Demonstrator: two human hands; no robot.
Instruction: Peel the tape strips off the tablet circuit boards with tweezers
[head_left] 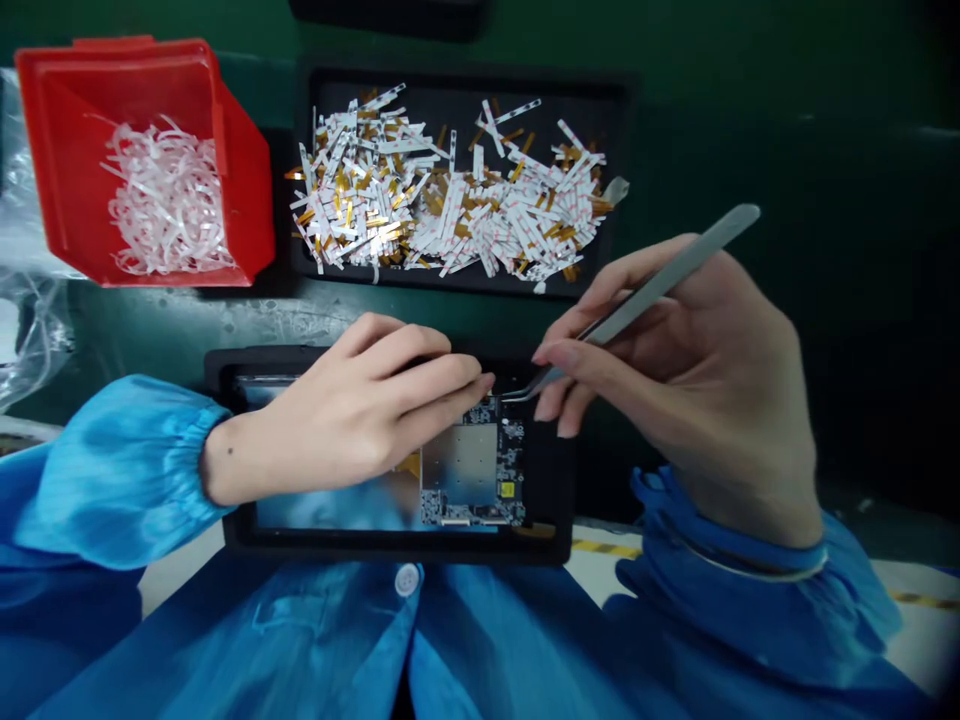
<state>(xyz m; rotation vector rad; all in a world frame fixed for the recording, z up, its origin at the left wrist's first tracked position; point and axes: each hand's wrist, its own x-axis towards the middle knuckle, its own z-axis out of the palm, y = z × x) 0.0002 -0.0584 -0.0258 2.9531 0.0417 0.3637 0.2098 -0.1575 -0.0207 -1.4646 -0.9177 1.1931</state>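
An opened tablet-like device point(540, 500) in a black frame lies in front of me, with a circuit board point(480, 470) and a metal shield showing. My left hand point(352, 410) lies across the device with its fingers pressed together, the tips on the board's top edge. My right hand point(697, 370) pinches metal tweezers point(660, 285), and their tips touch the board right next to my left fingertips. Whatever sits between the tweezer tips is too small to make out.
A black tray point(465, 75) behind the device holds a heap of white and orange flex strips point(442, 195). A red bin point(240, 170) at the far left holds white peeled strips point(165, 200). Clear plastic bags point(30, 320) lie at the left edge. The bench is dark green.
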